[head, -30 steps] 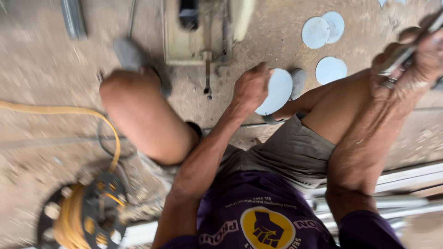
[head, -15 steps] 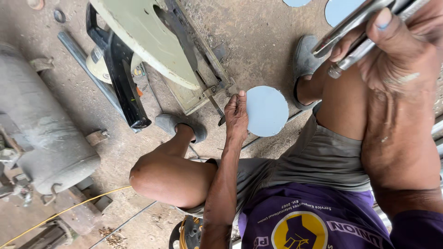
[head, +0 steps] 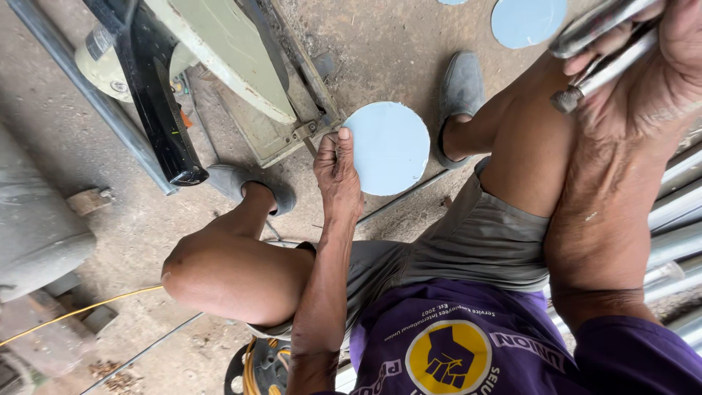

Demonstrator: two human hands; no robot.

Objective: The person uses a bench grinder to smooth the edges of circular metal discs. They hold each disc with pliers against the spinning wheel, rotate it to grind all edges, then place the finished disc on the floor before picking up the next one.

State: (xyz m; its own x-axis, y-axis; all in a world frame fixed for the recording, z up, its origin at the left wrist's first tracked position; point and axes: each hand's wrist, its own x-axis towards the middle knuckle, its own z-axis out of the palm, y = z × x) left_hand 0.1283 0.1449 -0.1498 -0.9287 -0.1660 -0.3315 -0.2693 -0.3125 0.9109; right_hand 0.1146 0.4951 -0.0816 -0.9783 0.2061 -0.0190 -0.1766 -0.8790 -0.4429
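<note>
Blue disc (head: 391,150) pinched by left hand (head: 338,172); right hand (head: 643,66) clamped on metal rods (head: 603,44).

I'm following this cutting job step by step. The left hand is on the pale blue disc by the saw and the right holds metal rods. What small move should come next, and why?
Probably lift the disc clear of the floor. The left hand already pinches its edge beside the saw, while the right hand is full of rods.

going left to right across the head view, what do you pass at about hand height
grey metal cylinder → black saw handle → left hand → pale blue disc → grey shoe → right hand holding metal rods
</note>
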